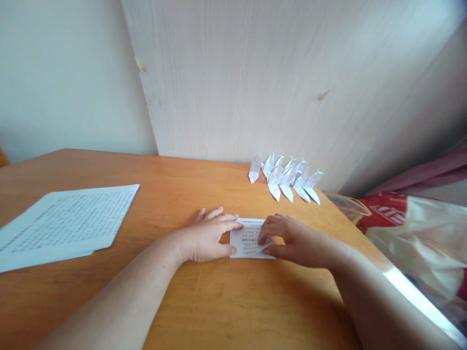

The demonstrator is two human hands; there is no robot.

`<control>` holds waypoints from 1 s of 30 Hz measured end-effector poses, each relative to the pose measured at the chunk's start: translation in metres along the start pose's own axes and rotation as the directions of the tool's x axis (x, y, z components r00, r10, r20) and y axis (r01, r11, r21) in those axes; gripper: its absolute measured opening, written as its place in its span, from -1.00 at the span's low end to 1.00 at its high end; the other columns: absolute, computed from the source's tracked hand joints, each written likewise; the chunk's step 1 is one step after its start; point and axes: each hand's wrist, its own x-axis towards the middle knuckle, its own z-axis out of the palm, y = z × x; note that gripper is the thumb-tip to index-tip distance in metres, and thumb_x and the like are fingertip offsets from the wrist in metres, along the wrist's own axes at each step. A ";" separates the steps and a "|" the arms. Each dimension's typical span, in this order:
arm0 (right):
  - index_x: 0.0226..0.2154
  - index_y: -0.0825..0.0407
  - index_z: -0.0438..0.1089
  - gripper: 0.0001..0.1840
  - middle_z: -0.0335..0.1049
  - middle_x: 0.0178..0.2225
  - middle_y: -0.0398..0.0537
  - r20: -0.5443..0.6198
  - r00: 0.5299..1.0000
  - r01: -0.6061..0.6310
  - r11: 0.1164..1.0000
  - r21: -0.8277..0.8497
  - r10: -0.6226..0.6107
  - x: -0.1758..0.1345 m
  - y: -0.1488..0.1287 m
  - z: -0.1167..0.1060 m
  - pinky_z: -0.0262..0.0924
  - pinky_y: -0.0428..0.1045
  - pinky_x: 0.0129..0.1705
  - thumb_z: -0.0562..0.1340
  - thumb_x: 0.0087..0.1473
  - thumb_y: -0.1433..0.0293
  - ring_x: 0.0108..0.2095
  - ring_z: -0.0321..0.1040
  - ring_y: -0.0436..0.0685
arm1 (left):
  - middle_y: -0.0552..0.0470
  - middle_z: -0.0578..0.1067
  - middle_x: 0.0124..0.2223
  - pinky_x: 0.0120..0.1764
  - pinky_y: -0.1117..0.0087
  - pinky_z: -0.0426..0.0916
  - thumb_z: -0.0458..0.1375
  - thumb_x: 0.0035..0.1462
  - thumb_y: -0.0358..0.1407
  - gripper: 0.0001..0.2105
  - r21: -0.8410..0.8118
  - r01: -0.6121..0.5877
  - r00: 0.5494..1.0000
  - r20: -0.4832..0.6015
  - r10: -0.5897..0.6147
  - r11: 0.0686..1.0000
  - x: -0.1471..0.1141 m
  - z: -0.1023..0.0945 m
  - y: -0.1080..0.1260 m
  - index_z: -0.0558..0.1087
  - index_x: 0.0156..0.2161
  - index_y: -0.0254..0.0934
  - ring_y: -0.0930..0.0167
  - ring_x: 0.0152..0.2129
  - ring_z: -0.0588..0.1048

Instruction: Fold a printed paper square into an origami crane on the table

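Note:
A small sheet of printed paper [250,239] lies flat on the wooden table between my hands. My left hand [209,236] rests at its left edge, fingers spread, with the thumb and a fingertip touching the paper. Over the right part of the sheet is my right hand [288,239], its fingers bent and apart, thumb and fingertips on the paper and covering its right edge. Beyond my hands, several folded paper figures [288,177] with pointed ends stand close together in rows.
At the left lies a stack of printed sheets [80,218] on the wooden table [204,301]. A pale board [233,82] rises behind the table. Past the table's right edge are red and whitish plastic bags [412,233].

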 end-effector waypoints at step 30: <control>-0.47 0.03 0.35 -0.73 0.39 -0.49 -0.15 -0.054 0.925 -0.367 0.920 0.138 0.377 0.017 0.016 0.023 0.01 -0.06 -0.49 0.24 0.09 0.18 -0.49 0.23 0.02 | 0.19 -0.03 0.43 0.29 -0.13 -0.40 0.09 0.11 0.03 -0.36 0.004 0.047 0.996 0.073 -0.048 0.999 -0.005 -0.009 0.007 0.15 0.31 0.13 0.15 0.38 -0.24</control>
